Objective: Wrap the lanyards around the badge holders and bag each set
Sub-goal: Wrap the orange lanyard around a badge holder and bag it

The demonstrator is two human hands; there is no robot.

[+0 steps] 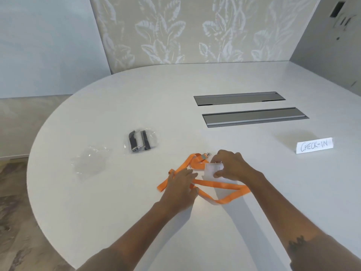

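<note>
Where the right hand point(232, 167) lies over the clear plastic badge holder point(212, 171), much of the holder is hidden, and its edges are hard to tell from the white round table point(117, 114). The holder is pinched between the thumb and curled fingers of that hand, near the middle of the table. Part of the long orange lanyard strap point(218, 184) is covered by the left hand point(181, 185), whose fingers are laid on the strap, only a little bent; it cannot be told whether the strap is gripped or just pressed down. The strap is spread in loose loops on the table, just near of the holder, and is not wound round it. A small metal clip point(206, 155) is seen at the strap's far end, just left of the right hand.

Farther left, a clear bag with a dark lanyard set inside point(139, 142) is laid flat. An empty clear plastic bag point(90, 163) lies left of it and is faint against the table. To the far right, a white folded paper sign marked "CHECK-IN" point(314, 145) is stood up. Two grey metal slots point(254, 108) are set into the table beyond.
</note>
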